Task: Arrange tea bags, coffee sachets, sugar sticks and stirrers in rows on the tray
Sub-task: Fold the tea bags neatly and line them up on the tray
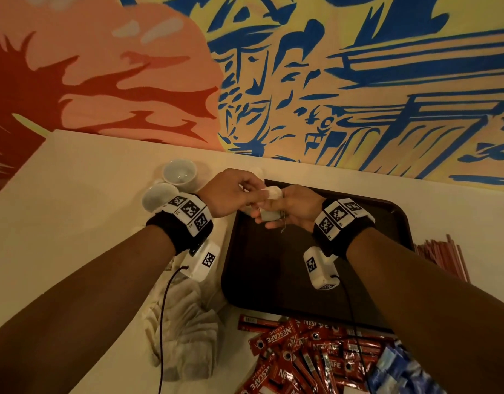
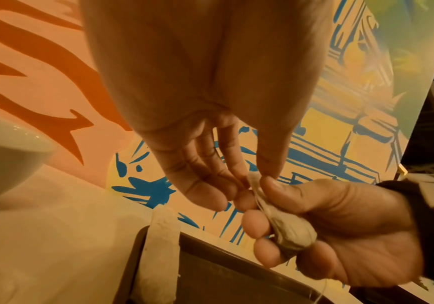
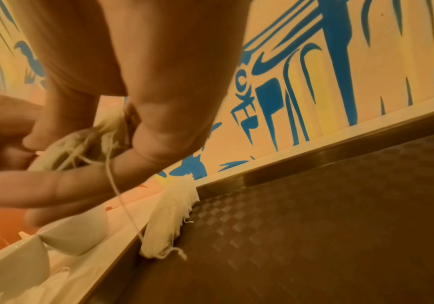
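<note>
The cream table [image 1: 74, 211] bears tray [image 1: 393, 223], cups [image 1: 179, 171], sachets [image 1: 296, 356], stirrers [image 1: 444, 254].

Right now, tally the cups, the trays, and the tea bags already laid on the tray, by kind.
White cups: 2
Dark tray: 1
Tea bag laid on the tray: 1
Total: 4

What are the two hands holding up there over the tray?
A tea bag. The right hand cups its body in curled fingers; the left hand pinches its top end.
</note>
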### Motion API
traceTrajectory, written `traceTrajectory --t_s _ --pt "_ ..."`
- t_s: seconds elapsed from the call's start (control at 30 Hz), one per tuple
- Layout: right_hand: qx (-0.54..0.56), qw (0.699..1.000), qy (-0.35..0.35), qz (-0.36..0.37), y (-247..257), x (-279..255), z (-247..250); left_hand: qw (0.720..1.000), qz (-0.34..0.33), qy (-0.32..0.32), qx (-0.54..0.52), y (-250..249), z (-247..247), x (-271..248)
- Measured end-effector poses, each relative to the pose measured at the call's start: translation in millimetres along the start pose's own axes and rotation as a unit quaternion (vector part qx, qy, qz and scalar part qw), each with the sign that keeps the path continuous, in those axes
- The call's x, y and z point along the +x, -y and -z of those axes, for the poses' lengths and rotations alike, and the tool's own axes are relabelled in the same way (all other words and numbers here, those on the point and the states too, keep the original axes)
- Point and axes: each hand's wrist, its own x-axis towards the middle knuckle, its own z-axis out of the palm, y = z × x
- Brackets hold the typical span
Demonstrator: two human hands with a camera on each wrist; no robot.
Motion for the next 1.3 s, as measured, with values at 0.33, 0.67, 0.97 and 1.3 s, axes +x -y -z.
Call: traceTrajectory --t_s 0.33,0.67,0.97,1.3 --pt "0.024 0.999 -0.038 0.023 -0.1 -24.1 -6.5 0.998 0.002 -0.068 -0.014 -17.7 1.3 -19.5" --pt "0.205 0.973 -0.098 -0.024 -4.4 -33.6 -2.0 0.983 0.022 -0.170 -0.072 -16.8 5.5 -11.9" --pt "0.031 0.985 -0.148 -0.080 -15.5 -29.6 12.0 0.970 0.116 0.038 0.208 26.1 -8.8 4.4" --pt "-0.159 0.972 -0.159 -0.062 -29.6 -1.0 -1.8 0.962 0.158 -0.008 0.222 42.8 -16.1 26.4"
